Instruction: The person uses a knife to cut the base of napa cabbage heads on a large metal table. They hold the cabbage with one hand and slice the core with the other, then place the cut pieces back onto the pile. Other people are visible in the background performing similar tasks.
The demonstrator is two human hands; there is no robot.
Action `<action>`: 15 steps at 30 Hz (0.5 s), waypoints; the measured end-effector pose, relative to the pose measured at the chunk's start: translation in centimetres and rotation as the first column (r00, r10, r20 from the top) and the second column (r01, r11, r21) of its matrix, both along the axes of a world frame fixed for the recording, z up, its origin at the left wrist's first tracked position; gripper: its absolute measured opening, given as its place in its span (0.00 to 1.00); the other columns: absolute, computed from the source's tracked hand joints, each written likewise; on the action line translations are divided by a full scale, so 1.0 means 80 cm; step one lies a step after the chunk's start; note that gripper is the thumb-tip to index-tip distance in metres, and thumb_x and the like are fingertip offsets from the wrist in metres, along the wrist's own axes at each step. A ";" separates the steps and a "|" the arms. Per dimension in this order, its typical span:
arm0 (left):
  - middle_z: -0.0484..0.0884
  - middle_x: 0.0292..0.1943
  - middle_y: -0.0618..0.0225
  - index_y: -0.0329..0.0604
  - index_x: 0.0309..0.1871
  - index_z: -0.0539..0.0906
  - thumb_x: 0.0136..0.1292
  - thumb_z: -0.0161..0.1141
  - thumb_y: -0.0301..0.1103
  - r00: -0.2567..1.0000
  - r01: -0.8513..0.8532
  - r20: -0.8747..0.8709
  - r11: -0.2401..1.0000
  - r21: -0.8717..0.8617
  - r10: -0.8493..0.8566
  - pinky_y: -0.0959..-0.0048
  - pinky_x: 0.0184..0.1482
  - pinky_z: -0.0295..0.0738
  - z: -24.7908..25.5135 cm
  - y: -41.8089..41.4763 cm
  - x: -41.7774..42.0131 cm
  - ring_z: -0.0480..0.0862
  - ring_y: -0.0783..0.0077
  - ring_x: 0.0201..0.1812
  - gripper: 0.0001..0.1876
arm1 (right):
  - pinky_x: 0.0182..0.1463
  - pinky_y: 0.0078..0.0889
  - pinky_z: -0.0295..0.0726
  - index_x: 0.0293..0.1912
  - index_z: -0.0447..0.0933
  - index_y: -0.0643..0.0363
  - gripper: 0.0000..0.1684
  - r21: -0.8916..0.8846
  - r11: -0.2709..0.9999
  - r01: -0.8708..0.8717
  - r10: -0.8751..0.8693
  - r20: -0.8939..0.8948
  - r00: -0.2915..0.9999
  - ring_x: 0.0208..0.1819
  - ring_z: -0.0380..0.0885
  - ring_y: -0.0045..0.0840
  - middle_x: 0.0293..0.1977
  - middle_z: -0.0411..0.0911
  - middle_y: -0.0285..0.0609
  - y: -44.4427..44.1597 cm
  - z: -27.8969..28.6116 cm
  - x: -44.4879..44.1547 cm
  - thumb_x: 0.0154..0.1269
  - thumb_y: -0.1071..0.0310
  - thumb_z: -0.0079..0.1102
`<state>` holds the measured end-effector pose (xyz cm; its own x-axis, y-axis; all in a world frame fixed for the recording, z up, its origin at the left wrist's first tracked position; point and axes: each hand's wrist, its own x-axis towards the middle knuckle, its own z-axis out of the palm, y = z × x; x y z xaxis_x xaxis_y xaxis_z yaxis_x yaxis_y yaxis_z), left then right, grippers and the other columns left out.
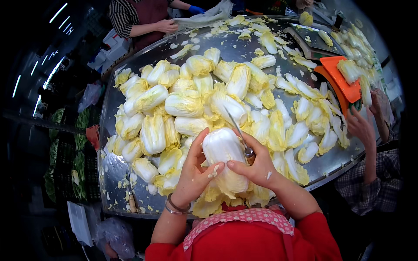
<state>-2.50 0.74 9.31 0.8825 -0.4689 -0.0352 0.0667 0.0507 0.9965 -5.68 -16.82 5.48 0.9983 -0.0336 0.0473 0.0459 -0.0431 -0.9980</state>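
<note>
A trimmed napa cabbage head (225, 160), white end away from me, is held between both hands above the near edge of the metal table (114, 182). My left hand (199, 169) grips its left side, bits of leaf on the thumb. My right hand (258, 163) presses on its right side and also holds a knife (237, 127) by its wooden handle, the blade pointing away from me. A pile of cabbage heads (183, 103) lies beyond, and loose leaves (297, 133) are heaped on the right.
Another knife with a wooden handle (132, 202) lies at the near left. A weighing scale (315, 40) and an orange tray (343, 78) are at the far right. One person's hands (362, 127) are at the right; another person's hand (167, 26) holds cloth across the table.
</note>
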 end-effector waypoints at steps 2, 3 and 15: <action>0.70 0.58 0.59 0.42 0.71 0.54 0.61 0.59 0.25 0.993 0.073 -0.083 0.995 -0.064 -0.078 0.72 0.59 0.67 -0.003 0.007 0.007 0.70 0.69 0.60 0.36 | 0.51 0.27 0.74 0.64 0.61 0.64 0.45 0.102 0.995 -0.007 0.011 -0.039 0.999 0.48 0.76 0.27 0.50 0.75 0.50 -0.010 -0.002 -0.004 0.50 0.58 0.70; 0.70 0.59 0.59 0.42 0.71 0.54 0.62 0.58 0.26 0.995 0.069 -0.073 0.996 -0.064 -0.074 0.71 0.60 0.66 -0.005 0.007 0.006 0.70 0.69 0.60 0.36 | 0.51 0.27 0.74 0.64 0.61 0.65 0.44 0.156 0.988 -0.012 0.021 -0.055 0.998 0.48 0.76 0.27 0.50 0.75 0.49 -0.012 -0.003 -0.003 0.51 0.60 0.69; 0.65 0.61 0.53 0.34 0.69 0.55 0.68 0.50 0.38 0.976 -0.198 -0.095 0.980 -0.002 0.197 0.66 0.64 0.61 -0.043 0.006 0.017 0.67 0.61 0.63 0.30 | 0.52 0.25 0.73 0.63 0.61 0.71 0.36 0.558 0.829 0.043 0.023 -0.109 0.994 0.47 0.75 0.22 0.49 0.75 0.46 -0.011 -0.011 0.001 0.58 0.64 0.59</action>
